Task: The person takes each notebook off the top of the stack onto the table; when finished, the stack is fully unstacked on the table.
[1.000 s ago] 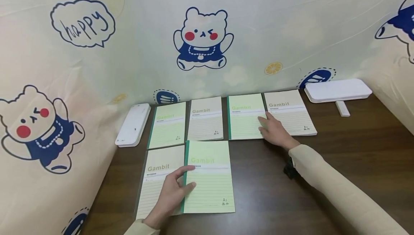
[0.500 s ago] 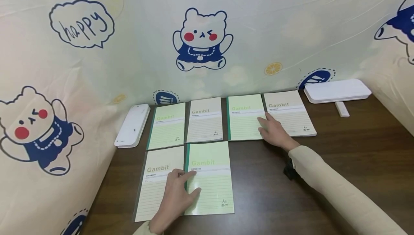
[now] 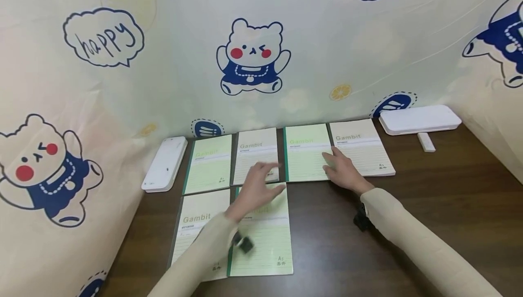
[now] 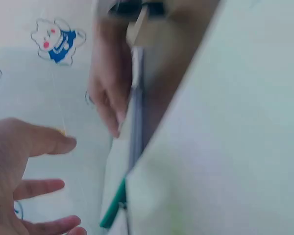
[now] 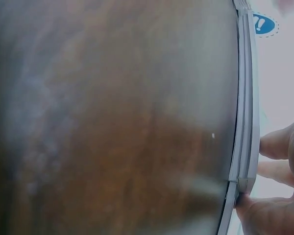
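Observation:
Several Gambit notebooks lie face up on the dark table. My left hand (image 3: pixel 255 190), thumb and fingers spread apart, is over the front green notebook (image 3: pixel 265 247) and overlaps the lower part of the back cream notebook (image 3: pixel 249 149); nothing is in it. Left of these lie another green notebook (image 3: pixel 208 165) and the front cream notebook (image 3: pixel 196 220). My right hand (image 3: pixel 343 170) rests at the seam between the right green notebook (image 3: pixel 304 160) and the far-right cream notebook (image 3: pixel 367 145). In the right wrist view, its fingertips (image 5: pixel 272 147) touch layered notebook edges (image 5: pixel 247 103).
A white oblong case (image 3: pixel 165 165) lies left of the notebooks. Another white case (image 3: pixel 421 121) is at the back right, with a small white block (image 3: pixel 426 142) in front. A printed cloth (image 3: pixel 180 74) hangs behind and along both sides.
My left hand has left the front green notebook's spine and risen forward and right over its top edge. My right hand stays in place. The head view has shifted slightly.

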Available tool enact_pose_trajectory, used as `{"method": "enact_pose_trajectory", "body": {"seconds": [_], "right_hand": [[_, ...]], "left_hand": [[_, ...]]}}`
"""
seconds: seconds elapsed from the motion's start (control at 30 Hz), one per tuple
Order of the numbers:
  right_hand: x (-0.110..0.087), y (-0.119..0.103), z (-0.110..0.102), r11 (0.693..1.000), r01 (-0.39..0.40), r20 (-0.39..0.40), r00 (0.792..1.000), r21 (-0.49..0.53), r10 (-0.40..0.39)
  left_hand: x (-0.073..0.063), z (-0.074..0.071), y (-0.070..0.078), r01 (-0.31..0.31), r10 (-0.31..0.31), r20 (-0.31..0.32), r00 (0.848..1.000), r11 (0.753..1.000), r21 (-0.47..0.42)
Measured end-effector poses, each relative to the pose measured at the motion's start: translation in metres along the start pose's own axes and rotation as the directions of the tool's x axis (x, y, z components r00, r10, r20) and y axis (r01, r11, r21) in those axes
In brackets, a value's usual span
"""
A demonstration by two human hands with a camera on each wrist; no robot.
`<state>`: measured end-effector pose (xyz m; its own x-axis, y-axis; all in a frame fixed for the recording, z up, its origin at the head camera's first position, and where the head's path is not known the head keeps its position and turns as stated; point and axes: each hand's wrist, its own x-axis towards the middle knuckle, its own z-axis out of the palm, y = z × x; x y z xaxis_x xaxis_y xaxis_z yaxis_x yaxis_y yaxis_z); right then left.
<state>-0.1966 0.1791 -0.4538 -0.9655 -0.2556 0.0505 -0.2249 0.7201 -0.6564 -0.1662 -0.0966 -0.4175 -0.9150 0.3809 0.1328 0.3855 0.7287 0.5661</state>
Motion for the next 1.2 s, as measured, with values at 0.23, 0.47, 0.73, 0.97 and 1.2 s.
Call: {"method": "enact_pose_trajectory", "body": {"seconds": [0.23,0.47,0.73,0.97,1.2], "right_hand": [[0.001,0.001,0.002,1.000,-0.014,-0.015,1.000,0.002,0.014],[0.005,0.000,0.003,0.999,0.015,-0.054,0.998,-0.047,-0.018],[0.012,-0.001,0.002,0.996,-0.056,-0.072,0.996,-0.074,0.051],[0.024,-0.007,-0.006,0.989,-0.120,-0.030,0.993,-0.091,0.118],[0.035,-0.003,-0.021,0.984,-0.173,0.009,0.985,-0.035,0.174]], "left_hand": [[0.085,0.030,0.005,0.073,-0.107,0.236,0.966,0.986,0.149],[0.091,0.043,-0.002,0.108,-0.150,0.249,0.957,0.979,0.173],[0.095,0.045,-0.001,0.094,-0.137,0.251,0.958,0.980,0.177],[0.097,0.044,0.000,0.092,-0.125,0.252,0.960,0.986,0.141],[0.095,0.043,-0.007,0.116,-0.109,0.182,0.977,0.993,-0.032]]}}
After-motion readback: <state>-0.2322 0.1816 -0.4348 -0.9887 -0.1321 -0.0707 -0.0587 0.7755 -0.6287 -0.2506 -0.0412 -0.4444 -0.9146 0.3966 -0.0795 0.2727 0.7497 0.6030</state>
